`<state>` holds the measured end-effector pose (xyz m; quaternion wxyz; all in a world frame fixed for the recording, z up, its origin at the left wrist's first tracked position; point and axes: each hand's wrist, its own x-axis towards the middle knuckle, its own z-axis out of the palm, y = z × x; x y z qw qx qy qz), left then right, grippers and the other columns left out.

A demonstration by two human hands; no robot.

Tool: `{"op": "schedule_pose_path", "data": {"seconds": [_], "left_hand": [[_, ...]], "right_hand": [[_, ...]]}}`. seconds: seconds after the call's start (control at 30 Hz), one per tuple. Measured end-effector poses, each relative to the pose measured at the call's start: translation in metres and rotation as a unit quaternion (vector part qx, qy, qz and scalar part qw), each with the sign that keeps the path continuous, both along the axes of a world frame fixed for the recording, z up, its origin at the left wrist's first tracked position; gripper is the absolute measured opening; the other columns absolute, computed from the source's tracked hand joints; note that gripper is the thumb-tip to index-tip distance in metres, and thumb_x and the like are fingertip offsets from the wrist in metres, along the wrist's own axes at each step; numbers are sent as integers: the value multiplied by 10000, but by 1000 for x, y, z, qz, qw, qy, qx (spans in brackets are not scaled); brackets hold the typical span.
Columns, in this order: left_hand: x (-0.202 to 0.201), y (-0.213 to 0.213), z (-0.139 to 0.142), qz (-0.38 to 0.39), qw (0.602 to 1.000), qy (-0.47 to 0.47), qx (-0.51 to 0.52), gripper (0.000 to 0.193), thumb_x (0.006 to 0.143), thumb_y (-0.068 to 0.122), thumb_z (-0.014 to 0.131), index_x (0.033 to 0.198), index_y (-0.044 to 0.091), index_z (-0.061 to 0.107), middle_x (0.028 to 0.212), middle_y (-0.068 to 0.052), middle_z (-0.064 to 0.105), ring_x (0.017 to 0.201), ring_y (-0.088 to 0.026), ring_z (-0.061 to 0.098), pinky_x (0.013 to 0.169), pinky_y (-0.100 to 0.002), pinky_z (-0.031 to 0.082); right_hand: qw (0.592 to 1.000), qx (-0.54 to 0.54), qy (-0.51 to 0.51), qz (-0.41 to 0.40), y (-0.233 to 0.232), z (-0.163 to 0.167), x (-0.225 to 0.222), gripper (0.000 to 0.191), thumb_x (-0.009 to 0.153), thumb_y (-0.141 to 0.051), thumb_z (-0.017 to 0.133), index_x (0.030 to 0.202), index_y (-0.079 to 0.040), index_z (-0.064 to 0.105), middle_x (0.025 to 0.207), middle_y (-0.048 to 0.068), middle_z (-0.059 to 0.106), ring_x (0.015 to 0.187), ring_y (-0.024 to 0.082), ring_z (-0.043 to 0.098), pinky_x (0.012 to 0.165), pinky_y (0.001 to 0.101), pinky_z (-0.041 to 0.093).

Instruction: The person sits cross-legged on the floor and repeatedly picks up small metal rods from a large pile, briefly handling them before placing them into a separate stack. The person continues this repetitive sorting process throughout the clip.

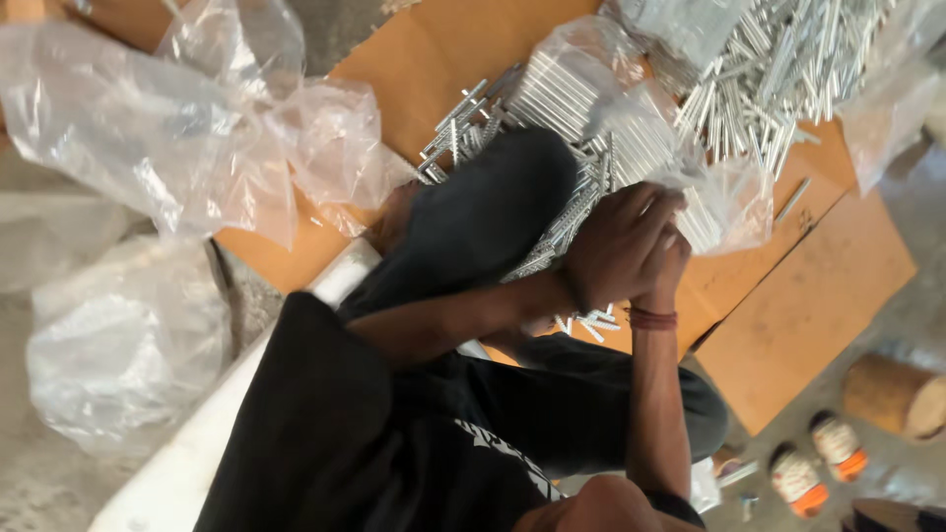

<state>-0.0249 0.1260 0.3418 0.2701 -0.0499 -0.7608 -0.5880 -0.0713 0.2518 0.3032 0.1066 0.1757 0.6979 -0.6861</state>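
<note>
1. Left hand [613,246] and right hand [665,258] are pressed together at the near edge of the cardboard sheet [798,296]. Fingers are curled shut; what they grip I cannot tell.
2. Just beyond, the clear plastic bag [680,148] of short metal rods [557,94]. Judged stiff, slick and heavy in bulk, under thin film: best cradled from beneath.
3. At the far edge, loose rods [778,69] are heaped.

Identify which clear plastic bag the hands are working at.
The clear bag of small metal rods at upper centre, right above the hands. The other clear bags, crumpled at left, hold no visible rods and lie apart from the hands.
</note>
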Motion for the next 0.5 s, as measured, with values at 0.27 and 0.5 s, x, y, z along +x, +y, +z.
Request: {"op": "schedule_pose_path", "data": {"seconds": [0.27,0.5], "left_hand": [[21,-239,-169,263,850,-323,-322,746,523,386,689,1030,-58,369,971,-220,489,900,-325,445,731,-391,346],[49,-272,-248,181,847,-455,-209,264,754,294,567,801,34,574,811,-202,548,772,-335,521,724,-406,407]], "right_hand": [[998,6,-56,-13,-12,6,4,252,847,-306,370,743,-80,409,513,-16,343,364,56,250,318,196,192],[998,24,-63,-3,-21,6,0,249,846,-294,371,740,-73,416,508,-17,339,362,54,251,314,192,189]]}}
